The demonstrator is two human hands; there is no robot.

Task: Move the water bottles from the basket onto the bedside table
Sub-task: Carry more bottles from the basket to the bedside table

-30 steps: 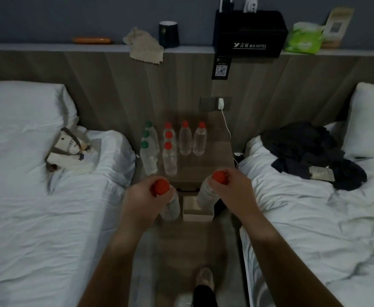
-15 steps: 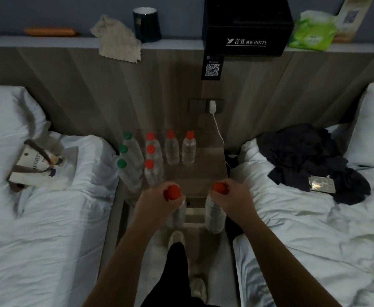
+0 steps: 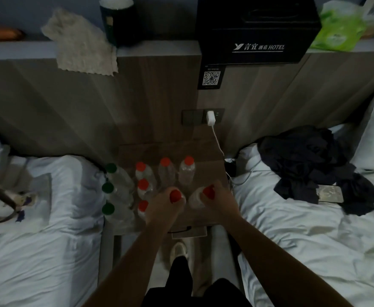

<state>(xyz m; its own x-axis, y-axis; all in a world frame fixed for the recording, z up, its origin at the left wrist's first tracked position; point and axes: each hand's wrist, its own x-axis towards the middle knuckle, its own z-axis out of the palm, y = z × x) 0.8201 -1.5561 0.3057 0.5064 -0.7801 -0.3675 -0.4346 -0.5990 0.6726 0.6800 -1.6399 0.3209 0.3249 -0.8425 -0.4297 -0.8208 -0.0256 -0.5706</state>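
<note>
In the head view, both hands are now over the bedside table (image 3: 206,151); half a second ago they were at its near edge, and one second ago they were well before it. The left hand (image 3: 162,206) is closed around the neck of a red-capped bottle (image 3: 175,196), with its fingers wrapped just under the cap. The right hand (image 3: 218,201) is closed in the same way on a second red-capped bottle (image 3: 200,196), whose clear shoulder shows to the left of the fingers. The two held bottles stand close beside each other, near the middle of the table top. I cannot tell if their bottoms already touch the wood.

On the table there are more bottles, in the same places as before. Three with green caps (image 3: 108,188) stand in a column at the left edge. Next to them is a column of three with red caps (image 3: 143,185), and two more red-capped ones (image 3: 177,162) stand at the far side. The left hand is just beside the near red-capped bottle of the column.

The basket does not show in this view. The camera has come nearer and looks more steeply down than earlier, so the white beds (image 3: 37,218) on the left and right fill more of the picture, and the dark clothes (image 3: 314,165) lie on the right bed
</note>
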